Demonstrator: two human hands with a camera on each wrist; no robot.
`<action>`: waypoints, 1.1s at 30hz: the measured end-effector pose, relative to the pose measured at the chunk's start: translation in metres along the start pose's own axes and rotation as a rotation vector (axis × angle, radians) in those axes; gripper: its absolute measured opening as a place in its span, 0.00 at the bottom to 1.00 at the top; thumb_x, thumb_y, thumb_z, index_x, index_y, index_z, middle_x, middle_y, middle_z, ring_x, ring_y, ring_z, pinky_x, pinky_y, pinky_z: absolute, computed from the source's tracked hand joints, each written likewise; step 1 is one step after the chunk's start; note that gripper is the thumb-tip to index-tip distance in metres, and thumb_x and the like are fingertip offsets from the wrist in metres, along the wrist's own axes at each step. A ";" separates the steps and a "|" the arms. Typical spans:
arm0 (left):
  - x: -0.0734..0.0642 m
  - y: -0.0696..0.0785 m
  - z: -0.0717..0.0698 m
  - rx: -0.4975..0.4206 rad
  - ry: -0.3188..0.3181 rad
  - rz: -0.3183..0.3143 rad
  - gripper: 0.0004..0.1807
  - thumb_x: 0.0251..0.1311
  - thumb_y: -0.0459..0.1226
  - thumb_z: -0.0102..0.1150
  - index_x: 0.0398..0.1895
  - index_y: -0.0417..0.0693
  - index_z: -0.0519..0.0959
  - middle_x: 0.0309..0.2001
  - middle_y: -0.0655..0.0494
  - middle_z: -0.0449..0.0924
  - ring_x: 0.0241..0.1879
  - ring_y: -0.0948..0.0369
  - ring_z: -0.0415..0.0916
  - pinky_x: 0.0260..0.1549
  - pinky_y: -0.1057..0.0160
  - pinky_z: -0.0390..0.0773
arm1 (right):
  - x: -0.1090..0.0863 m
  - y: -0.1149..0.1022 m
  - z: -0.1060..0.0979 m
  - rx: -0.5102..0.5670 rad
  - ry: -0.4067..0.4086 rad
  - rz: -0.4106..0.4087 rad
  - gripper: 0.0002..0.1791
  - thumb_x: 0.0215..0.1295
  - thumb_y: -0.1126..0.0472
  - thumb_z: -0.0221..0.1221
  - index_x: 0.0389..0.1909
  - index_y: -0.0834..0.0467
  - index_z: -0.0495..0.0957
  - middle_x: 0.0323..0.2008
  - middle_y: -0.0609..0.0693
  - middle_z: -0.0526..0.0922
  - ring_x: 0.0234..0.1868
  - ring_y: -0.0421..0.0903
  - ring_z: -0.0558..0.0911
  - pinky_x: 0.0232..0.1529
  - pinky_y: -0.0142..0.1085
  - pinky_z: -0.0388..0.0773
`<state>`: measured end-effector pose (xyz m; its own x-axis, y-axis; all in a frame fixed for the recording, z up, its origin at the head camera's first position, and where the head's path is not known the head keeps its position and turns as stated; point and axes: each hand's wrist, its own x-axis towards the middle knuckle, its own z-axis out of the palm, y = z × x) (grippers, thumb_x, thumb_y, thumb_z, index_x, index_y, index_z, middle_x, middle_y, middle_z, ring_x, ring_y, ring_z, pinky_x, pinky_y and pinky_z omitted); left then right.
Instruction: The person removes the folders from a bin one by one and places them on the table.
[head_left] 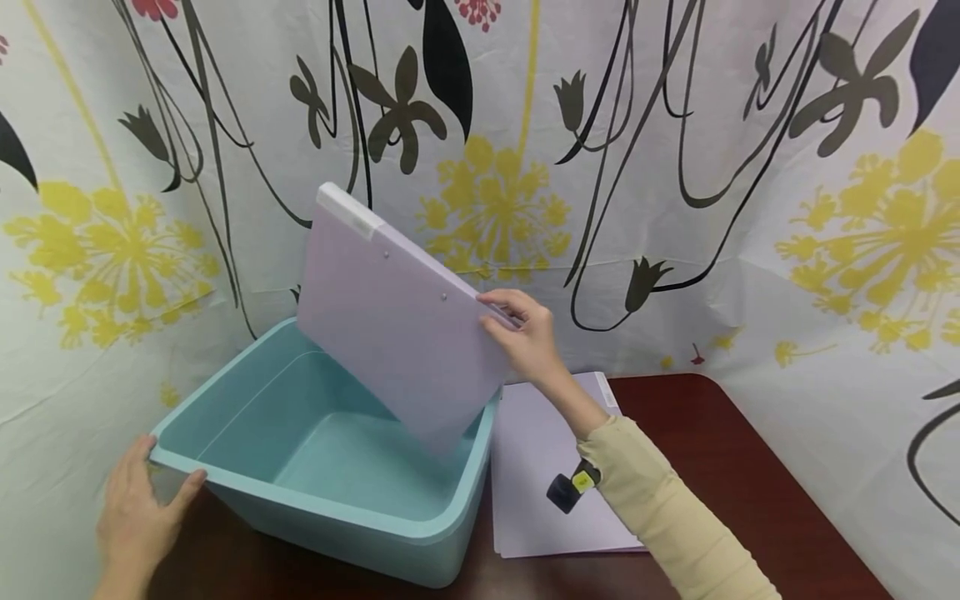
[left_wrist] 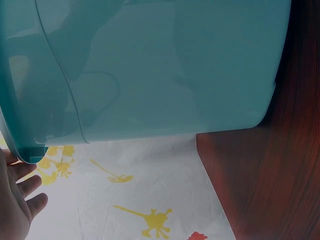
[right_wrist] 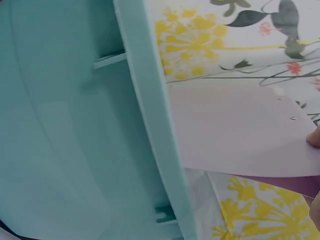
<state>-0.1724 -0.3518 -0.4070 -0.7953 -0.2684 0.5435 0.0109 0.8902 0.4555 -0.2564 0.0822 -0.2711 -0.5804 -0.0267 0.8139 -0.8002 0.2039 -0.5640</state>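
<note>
Soft, even light in the head view; dimmer light in both wrist views.
The cloth (head_left: 510, 108) is bright, and the folder (head_left: 397, 317) is lit without strong glare, its lower corner slightly blurred. In the left wrist view, the tub (left_wrist: 150, 70) stands in shade with dull reflections, and the table (left_wrist: 280, 175) is quite dark. The right wrist view looks hazy, with soft shadow beside the tub's rim (right_wrist: 152, 125).

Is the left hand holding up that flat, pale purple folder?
No, only the right hand grips the folder; the left hand touches the blue-green plastic tub.
</note>
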 end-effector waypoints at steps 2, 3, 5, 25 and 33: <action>0.000 0.000 0.000 0.003 -0.001 -0.002 0.42 0.56 0.51 0.52 0.67 0.36 0.51 0.64 0.32 0.54 0.63 0.38 0.52 0.48 0.32 0.58 | 0.001 -0.002 -0.005 0.030 0.035 0.012 0.11 0.47 0.81 0.59 0.35 0.76 0.77 0.37 0.70 0.79 0.29 0.42 0.76 0.32 0.23 0.73; 0.000 0.000 -0.001 -0.001 0.000 -0.001 0.42 0.56 0.51 0.52 0.67 0.35 0.51 0.64 0.32 0.54 0.63 0.38 0.52 0.48 0.33 0.58 | 0.001 -0.002 -0.007 0.042 0.053 0.021 0.12 0.47 0.81 0.59 0.36 0.77 0.77 0.38 0.71 0.78 0.28 0.39 0.75 0.31 0.22 0.73; 0.000 0.000 -0.001 -0.001 0.001 0.001 0.42 0.56 0.51 0.52 0.67 0.35 0.51 0.64 0.31 0.54 0.62 0.38 0.52 0.49 0.33 0.58 | 0.000 0.004 -0.013 0.059 0.090 0.033 0.12 0.47 0.80 0.60 0.37 0.76 0.77 0.38 0.70 0.78 0.28 0.34 0.75 0.30 0.21 0.73; -0.001 0.000 -0.004 0.021 -0.023 -0.028 0.44 0.57 0.54 0.49 0.68 0.37 0.48 0.65 0.32 0.52 0.63 0.38 0.51 0.47 0.32 0.59 | -0.013 0.003 -0.083 0.322 0.460 0.116 0.15 0.48 0.80 0.59 0.38 0.65 0.82 0.29 0.47 0.85 0.25 0.37 0.82 0.25 0.26 0.78; 0.001 0.001 -0.004 0.050 -0.036 -0.047 0.45 0.56 0.57 0.49 0.67 0.37 0.49 0.65 0.32 0.53 0.62 0.38 0.53 0.45 0.31 0.60 | -0.019 -0.002 -0.115 0.404 0.602 0.076 0.16 0.47 0.83 0.57 0.36 0.67 0.81 0.30 0.50 0.85 0.28 0.40 0.82 0.27 0.26 0.77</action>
<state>-0.1710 -0.3527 -0.4031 -0.8157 -0.2977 0.4960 -0.0566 0.8944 0.4437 -0.2264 0.1953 -0.2693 -0.5463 0.5397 0.6405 -0.8216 -0.1963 -0.5352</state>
